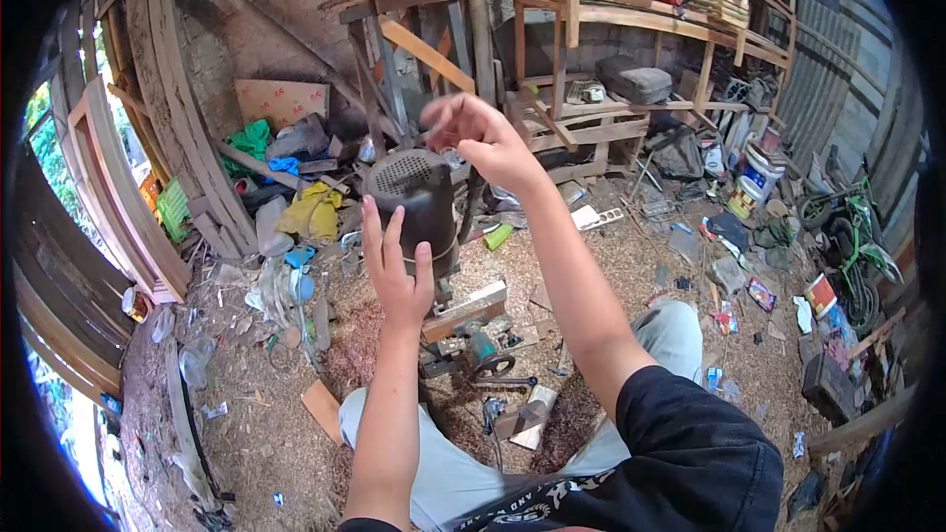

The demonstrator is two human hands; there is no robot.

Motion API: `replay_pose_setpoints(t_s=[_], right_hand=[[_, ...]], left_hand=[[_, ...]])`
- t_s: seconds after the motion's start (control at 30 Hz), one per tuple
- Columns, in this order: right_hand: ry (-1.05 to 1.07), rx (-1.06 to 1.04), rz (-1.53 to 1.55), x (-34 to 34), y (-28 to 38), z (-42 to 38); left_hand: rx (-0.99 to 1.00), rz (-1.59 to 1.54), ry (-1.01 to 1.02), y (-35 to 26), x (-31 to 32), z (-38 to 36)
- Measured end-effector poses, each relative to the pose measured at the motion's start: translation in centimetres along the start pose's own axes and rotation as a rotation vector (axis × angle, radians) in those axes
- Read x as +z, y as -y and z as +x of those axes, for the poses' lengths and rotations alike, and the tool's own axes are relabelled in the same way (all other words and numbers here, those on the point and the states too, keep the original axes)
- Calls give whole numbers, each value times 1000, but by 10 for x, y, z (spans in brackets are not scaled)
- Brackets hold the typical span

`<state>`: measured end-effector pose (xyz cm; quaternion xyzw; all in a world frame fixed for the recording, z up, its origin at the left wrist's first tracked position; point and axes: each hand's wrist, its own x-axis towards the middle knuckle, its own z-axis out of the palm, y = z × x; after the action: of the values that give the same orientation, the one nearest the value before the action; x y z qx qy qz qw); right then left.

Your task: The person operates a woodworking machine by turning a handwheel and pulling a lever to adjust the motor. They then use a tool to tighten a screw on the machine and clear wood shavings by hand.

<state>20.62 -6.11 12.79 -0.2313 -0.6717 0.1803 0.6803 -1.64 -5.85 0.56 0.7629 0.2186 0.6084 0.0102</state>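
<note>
In front of me stands a dark cylindrical housing (434, 222) with a perforated round top, upright; it looks like a motor casing, though its exact kind is not clear. My left hand (399, 276) lies against its near left side, fingers stretched and apart. Just above its right rim is my right hand (483, 143), fingers bent and blurred by motion; whether they pinch anything does not show. A dark cord or strip (471, 205) hangs along the housing's right side, below the right hand. Under the housing lie wooden blocks (471, 309) and a green metal tool with a round wheel (493, 365).
Between my legs lie a wrench (507, 381) and a wood offcut (533, 418). Wood shavings and scattered litter cover the ground. Behind are a wooden stand (409, 0) and a rack of shelves (631, 15). Paint buckets (754, 177) and a small green bicycle (857, 256) stand right.
</note>
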Motion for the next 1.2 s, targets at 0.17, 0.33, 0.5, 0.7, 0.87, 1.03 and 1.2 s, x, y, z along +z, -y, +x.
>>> replay_pose_setpoints(t_s=[0.17, 0.33, 0.5, 0.7, 0.87, 1.03, 1.2], right_hand=[[16, 239, 131, 2, 9, -21], [-136, 130, 123, 14, 2, -35], [-198, 33, -122, 17, -1, -39], [-111, -59, -237, 7, 2, -43], [-130, -159, -230, 9, 1, -45], [-197, -211, -233, 11, -7, -49], [-110, -198, -64, 8, -5, -56]], left_hand=[[-29, 12, 56, 0, -2, -2], [-16, 88, 125, 18, 5, -1], [52, 136, 104, 32, 14, -5], [-7, 126, 113, 45, 24, -17], [-8, 202, 76, 61, 36, -30], [48, 144, -18, 67, 44, -30], [-31, 113, -67, 54, 44, -23]])
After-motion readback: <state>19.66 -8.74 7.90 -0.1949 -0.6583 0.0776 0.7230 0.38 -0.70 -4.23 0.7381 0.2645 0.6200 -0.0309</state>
